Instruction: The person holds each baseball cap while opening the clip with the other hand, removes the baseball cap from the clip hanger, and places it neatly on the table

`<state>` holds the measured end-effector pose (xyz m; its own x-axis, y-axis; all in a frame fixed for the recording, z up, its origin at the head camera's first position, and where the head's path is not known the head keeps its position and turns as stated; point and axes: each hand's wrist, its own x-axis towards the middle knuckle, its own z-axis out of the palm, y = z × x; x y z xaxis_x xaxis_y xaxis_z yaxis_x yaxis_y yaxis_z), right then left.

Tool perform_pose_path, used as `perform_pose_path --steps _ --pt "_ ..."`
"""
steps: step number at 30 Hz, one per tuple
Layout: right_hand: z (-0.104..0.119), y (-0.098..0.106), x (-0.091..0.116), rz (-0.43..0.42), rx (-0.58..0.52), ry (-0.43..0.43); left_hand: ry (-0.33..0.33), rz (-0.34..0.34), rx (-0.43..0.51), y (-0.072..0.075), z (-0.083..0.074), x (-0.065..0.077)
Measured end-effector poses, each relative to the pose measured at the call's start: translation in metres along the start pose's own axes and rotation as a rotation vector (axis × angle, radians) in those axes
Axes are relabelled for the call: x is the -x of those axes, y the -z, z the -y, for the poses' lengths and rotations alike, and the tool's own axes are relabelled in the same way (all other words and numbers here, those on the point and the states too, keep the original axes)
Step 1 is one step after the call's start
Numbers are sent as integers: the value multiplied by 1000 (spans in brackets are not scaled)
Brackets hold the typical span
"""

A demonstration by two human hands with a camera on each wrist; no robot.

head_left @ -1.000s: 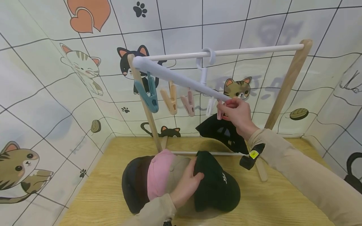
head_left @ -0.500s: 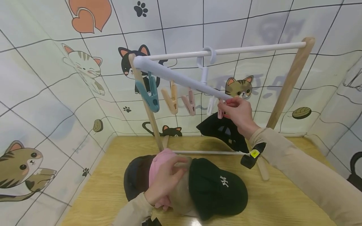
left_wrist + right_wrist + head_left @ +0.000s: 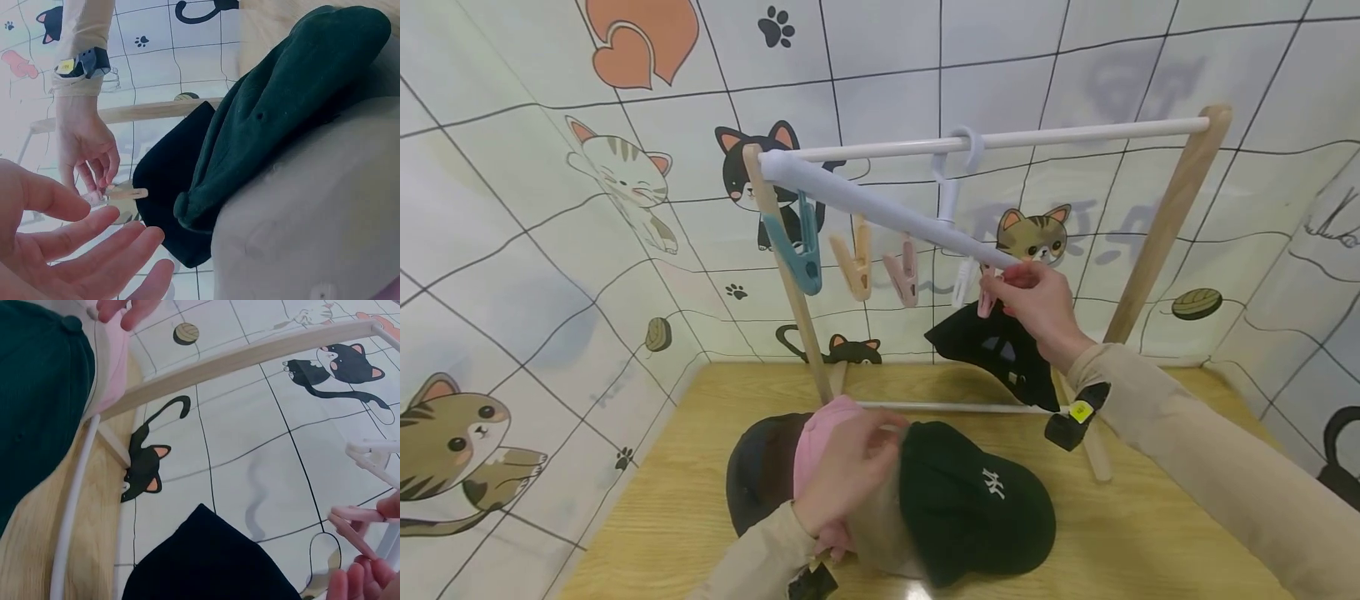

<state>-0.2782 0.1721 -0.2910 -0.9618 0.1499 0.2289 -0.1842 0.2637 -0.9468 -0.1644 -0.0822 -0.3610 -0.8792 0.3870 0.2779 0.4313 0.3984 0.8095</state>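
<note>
My right hand (image 3: 1039,310) is at the low end of a tilted lavender hanger (image 3: 887,212), pinching a pink clothespin (image 3: 353,526) between thumb and fingers. A black cap (image 3: 996,350) sits just below that clothespin; the hand and sleeve partly cover it. In the left wrist view, a clothespin overlaps its edge; whether it grips the cap I cannot tell. My left hand (image 3: 853,467), fingers loosely bent and apart, is over the pink cap (image 3: 820,429) and beige cap (image 3: 880,521), holding nothing. Right of it lies a dark green cap (image 3: 973,500) with a white logo.
The hanger's hook (image 3: 958,150) loops over the top bar of a wooden rack (image 3: 1165,225). Several other clothespins, including a teal one (image 3: 805,250), hang from the hanger. A dark cap (image 3: 760,471) ends the row at left on the wooden table (image 3: 647,492).
My left hand has let go of the dark green cap and moved left above the pink and beige caps. The green cap has settled, its logo more visible. My right hand stays at the clothespin.
</note>
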Motion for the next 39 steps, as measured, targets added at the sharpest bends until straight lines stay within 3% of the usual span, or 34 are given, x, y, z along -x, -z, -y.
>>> perform_pose_path --steps 4,10,17,26,32,39 --pt "-5 6 -3 13 57 48 -43 12 -7 -5 -4 -2" --pt "-3 15 -10 -23 327 180 -105 29 -7 -10 -6 -6" --pt "-12 27 -32 79 552 349 -126 74 -66 -14 -9 -13" --pt "-31 32 -35 28 501 417 -139 86 -84 -11 -17 -24" --pt "-30 31 -31 -121 494 520 -167 97 -87 -12 -20 -27" --pt "-10 36 -28 -268 415 589 -168 80 -55 -14 -18 -28"
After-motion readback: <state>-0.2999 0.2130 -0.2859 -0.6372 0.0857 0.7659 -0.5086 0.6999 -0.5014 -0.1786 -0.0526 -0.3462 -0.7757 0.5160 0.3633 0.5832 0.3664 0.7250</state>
